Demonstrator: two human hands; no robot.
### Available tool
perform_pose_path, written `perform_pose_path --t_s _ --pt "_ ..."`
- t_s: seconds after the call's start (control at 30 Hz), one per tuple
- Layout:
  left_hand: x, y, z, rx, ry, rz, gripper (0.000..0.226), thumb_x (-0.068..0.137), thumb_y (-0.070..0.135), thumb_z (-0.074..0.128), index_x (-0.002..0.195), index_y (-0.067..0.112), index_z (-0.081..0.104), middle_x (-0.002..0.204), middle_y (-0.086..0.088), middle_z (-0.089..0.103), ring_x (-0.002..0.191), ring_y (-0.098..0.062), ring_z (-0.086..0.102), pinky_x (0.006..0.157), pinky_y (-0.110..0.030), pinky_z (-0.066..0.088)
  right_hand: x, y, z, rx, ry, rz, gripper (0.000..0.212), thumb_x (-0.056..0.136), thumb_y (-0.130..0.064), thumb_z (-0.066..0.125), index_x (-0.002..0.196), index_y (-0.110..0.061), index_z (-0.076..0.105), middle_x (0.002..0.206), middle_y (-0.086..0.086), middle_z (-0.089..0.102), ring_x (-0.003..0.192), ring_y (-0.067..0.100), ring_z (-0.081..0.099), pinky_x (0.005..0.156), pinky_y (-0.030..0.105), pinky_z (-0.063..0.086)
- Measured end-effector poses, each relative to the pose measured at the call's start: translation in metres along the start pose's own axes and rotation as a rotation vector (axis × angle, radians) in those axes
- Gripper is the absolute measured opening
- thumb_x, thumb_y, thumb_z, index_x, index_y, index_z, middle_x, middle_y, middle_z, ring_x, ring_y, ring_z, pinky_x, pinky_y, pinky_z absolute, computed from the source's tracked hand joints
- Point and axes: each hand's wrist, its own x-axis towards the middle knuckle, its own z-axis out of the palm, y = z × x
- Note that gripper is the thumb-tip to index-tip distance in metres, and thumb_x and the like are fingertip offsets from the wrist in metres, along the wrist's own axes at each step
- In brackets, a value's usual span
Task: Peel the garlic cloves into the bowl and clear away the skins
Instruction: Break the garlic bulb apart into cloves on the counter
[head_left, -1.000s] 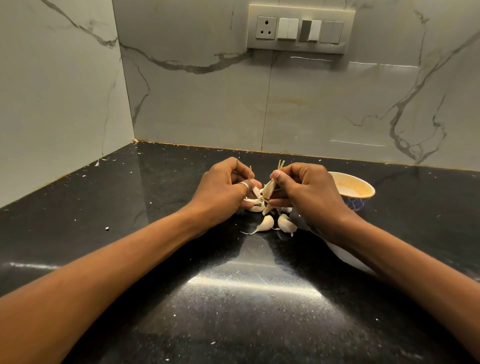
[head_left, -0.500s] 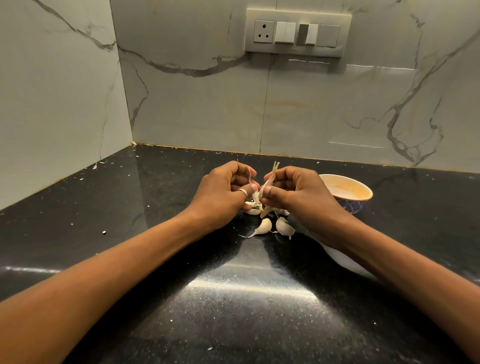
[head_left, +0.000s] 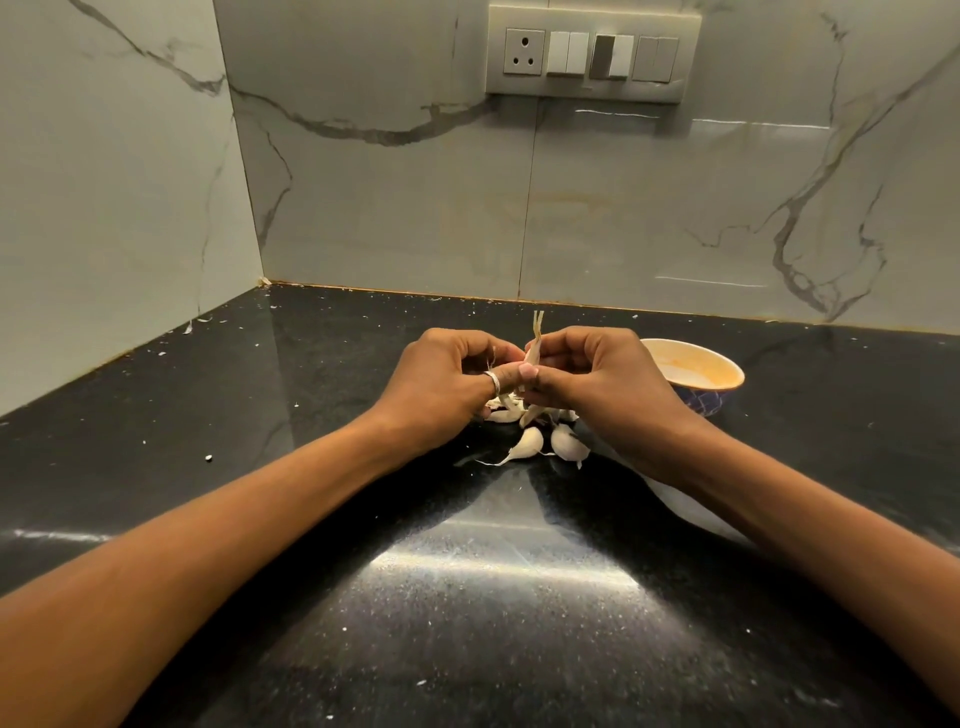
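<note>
While the black counter (head_left: 363, 597) carries everything, I see the bowl (head_left: 691, 371) just beside my right hand (head_left: 602, 384), then my left hand (head_left: 441, 389), both raised over the pile. The fingers of both are pinched on 1 garlic clove (head_left: 533, 353), its dry stalk poking up between them. At least 2 unpeeled cloves (head_left: 530, 442) lie below on the counter among loose skins (head_left: 506, 410). I judge the clove light, firm and slick once bare, the skin papery and brittle; best pinched at the tip.
</note>
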Motion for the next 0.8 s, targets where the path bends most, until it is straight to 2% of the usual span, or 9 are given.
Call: perform_pose_path --t_s 0.1,0.3,0.53,0.67,0.8 --pt "0.0003 -0.0003 -0.0003 0.036 -0.011 0.01 0.01 0.086 0.029 0.079 0.095 0.025 0.079 0.079 -0.002 0.076 0.065 -0.01 0.064 0.066 -0.035 0.058 0.0 0.0 -0.0015 -0.039 -0.005 -0.016 0.019 0.087 -0.011 0.079 0.105 -0.01 0.075 0.091 0.007 0.078 0.087 0.025 0.077 0.085 0.05 0.062" --pt "-0.0007 0.0006 -0.0013 0.112 0.019 0.03 0.007 0.087 0.023 0.078 0.093 0.023 0.081 0.071 0.002 0.075 0.059 -0.009 0.065 0.071 -0.041 0.062 0.0004 0.0019 -0.0011 -0.096 -0.004 -0.042 0.015 0.084 -0.006 0.08 0.098 -0.012 0.078 0.087 0.005 0.078 0.082 0.024 0.077 0.08 0.048 0.063" --pt "-0.0015 0.0007 -0.0009 0.089 0.007 0.033 0.007 0.088 0.019 0.076 0.094 0.021 0.08 0.075 0.005 0.075 0.059 -0.004 0.062 0.072 -0.038 0.06 0.0026 0.0043 0.0 -0.085 0.004 -0.033 0.016 0.083 -0.007 0.079 0.098 -0.014 0.078 0.086 0.005 0.078 0.082 0.023 0.077 0.081 0.048 0.063" --pt "-0.0021 0.0025 -0.001 0.089 0.008 0.034 0.008 0.089 0.018 0.075 0.094 0.022 0.08 0.077 0.006 0.075 0.065 -0.005 0.065 0.07 -0.035 0.059 0.0024 0.0046 0.0 -0.053 0.004 -0.034 0.013 0.086 -0.008 0.077 0.098 -0.012 0.077 0.086 0.007 0.078 0.082 0.026 0.077 0.081 0.049 0.063" --pt "-0.002 0.003 -0.0021 0.072 0.016 0.015 0.011 0.09 0.019 0.07 0.092 0.025 0.079 0.079 0.004 0.076 0.074 -0.014 0.069 0.072 -0.043 0.06 0.0012 0.0025 -0.0001 -0.063 -0.004 -0.043 0.013 0.089 -0.006 0.073 0.099 -0.012 0.077 0.086 0.007 0.078 0.082 0.024 0.077 0.081 0.047 0.063"
